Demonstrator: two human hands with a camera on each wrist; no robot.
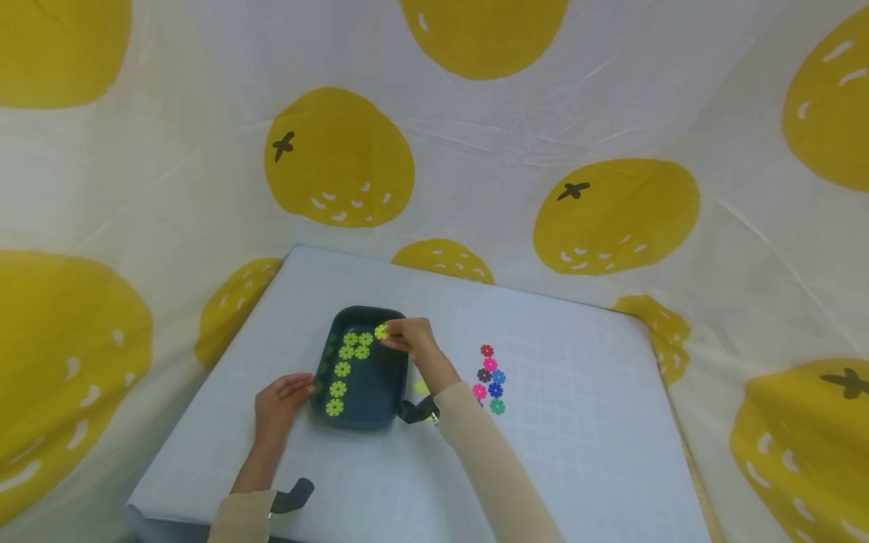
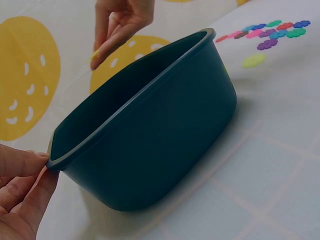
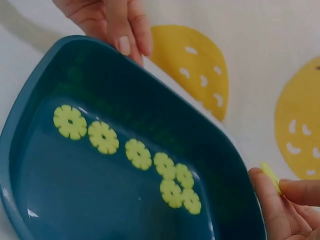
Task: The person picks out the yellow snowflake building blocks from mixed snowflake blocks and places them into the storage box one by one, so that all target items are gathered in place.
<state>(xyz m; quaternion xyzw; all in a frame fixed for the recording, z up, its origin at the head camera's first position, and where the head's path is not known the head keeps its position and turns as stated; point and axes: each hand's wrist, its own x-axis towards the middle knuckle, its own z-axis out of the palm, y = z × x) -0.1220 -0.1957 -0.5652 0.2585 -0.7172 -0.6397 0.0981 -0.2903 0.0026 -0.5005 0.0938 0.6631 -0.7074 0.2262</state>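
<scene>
A dark teal plastic tub (image 1: pixel 373 385) stands on the table, and several yellow-green interlocking discs (image 3: pixel 137 154) with notched edges lie flat on its floor, partly in a line. At the tub's near-left side my left hand (image 1: pixel 280 403) pinches the rim (image 2: pixel 55 162) between thumb and fingers. My right hand (image 1: pixel 413 337) is over the tub's far-right part and pinches one more yellow-green disc (image 3: pixel 270 176) between thumb and finger, held above the rim. The same hand (image 2: pixel 122 25) shows beyond the tub in the left wrist view.
Right of the tub lies a loose group of discs (image 1: pixel 490 365) in red, pink, blue, green and dark colours. Between it and the tub is a yellow-green disc (image 2: pixel 254 60), partly behind my right arm in the head view. A white curtain (image 1: pixel 475 128) with yellow fruit prints hangs behind the table.
</scene>
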